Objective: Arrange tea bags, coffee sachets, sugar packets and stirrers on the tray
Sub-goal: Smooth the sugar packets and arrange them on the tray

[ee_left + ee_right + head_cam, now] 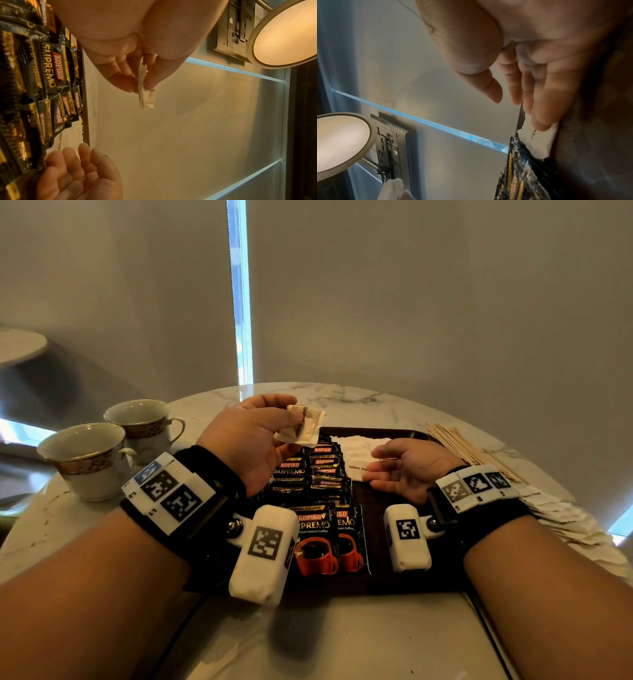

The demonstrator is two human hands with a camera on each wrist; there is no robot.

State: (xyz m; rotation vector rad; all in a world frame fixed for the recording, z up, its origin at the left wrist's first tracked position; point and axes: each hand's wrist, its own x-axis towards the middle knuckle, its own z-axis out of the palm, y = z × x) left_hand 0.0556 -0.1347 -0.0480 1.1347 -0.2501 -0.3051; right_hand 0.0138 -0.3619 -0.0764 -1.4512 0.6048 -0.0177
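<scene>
Head view: left hand (pixel 251 436) pinches sugar packets (pixel 303 424) above the tray (pixel 376 501).

Thumb and fingers clamp a small stack of pale paper packets by one edge, held in the air over the far end of the coffee sachets (pixel 315 484) that lie in overlapping rows on the tray. Right hand (pixel 407 470) lies with fingers straight and relaxed, palm up, holding nothing, fingertips on the white packets (pixel 356 450) already on the tray. Stirrers (pixel 459 446) wait on the table (pixel 342 638), off the tray's right edge. The packets look light, thin and limp, likely to fan or slip apart; a flat pinch across the stack's middle should keep them together.
</scene>
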